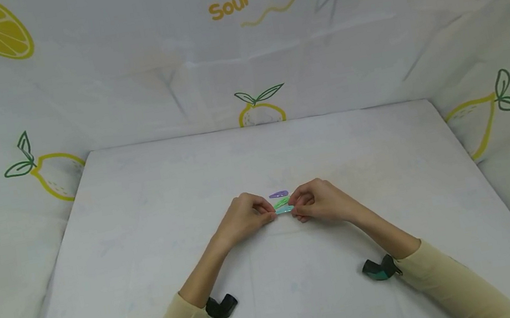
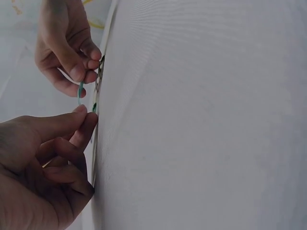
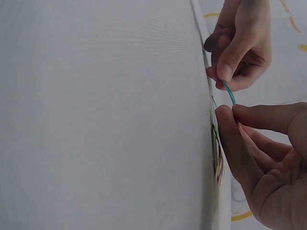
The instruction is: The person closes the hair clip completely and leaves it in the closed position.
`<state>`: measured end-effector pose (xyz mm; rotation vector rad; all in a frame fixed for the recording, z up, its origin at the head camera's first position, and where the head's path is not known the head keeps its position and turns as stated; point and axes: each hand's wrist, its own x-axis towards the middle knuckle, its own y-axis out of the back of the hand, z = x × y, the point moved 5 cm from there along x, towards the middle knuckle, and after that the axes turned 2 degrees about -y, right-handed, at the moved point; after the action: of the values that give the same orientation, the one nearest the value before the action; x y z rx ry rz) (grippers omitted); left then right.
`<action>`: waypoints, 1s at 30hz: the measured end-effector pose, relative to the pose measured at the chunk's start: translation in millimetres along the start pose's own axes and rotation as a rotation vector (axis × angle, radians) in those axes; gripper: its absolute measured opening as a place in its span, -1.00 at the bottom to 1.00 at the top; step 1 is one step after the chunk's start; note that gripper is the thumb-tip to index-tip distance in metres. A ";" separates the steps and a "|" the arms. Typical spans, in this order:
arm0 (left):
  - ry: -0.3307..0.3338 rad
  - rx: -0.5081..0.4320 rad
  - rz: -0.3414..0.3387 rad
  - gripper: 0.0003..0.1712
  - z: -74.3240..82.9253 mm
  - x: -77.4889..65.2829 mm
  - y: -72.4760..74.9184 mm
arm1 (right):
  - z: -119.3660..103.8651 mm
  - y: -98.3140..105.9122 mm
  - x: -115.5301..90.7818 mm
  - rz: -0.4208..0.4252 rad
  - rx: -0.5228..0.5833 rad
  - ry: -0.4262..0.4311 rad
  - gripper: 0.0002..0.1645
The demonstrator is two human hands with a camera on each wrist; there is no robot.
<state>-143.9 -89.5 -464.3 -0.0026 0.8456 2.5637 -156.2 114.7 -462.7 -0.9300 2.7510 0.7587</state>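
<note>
A teal snap hair clip [image 1: 285,209] is stretched between both hands, slightly above the table. My left hand [image 1: 248,217] pinches its left end between thumb and forefinger. The other end is pinched by my right hand [image 1: 319,201]. In the left wrist view the teal clip [image 2: 80,93] looks thin and a little bowed; in the right wrist view the clip [image 3: 230,93] spans the fingertips of the two hands. Just behind it lies a green hair clip [image 1: 281,202], partly covered by the right fingers. Farther back is a purple hair clip [image 1: 278,194], flat on the table.
The white table [image 1: 150,199] spreads out around the hands. A white cloth [image 1: 132,89] printed with lemons and lettering hangs behind and at both sides. Dark devices are strapped at the left wrist [image 1: 222,307] and the right wrist [image 1: 380,268].
</note>
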 end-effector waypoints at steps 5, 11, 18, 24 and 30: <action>0.006 -0.036 -0.017 -0.95 -4.0 1.4 0.8 | -0.7 -0.1 0.0 0.001 0.004 0.003 -0.75; 0.018 -0.028 -0.022 -0.95 -5.5 0.5 1.1 | -1.4 -0.5 -0.3 0.006 -0.002 0.001 -0.76; 0.022 -0.020 -0.019 -0.94 -6.3 -0.1 1.2 | -1.6 1.0 -2.1 0.019 -0.004 -0.008 -0.77; 0.024 -0.017 -0.014 -0.95 -5.4 -1.6 2.9 | -4.4 5.2 -3.2 0.035 -0.015 0.004 -0.77; 0.028 0.007 0.032 -0.95 -3.2 -6.0 11.0 | -8.4 18.0 -7.8 0.102 -0.064 0.014 -0.85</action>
<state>-143.4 -101.6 -459.9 -0.0229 0.8717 2.5960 -160.5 126.8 -445.7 -0.8138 2.8199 0.8644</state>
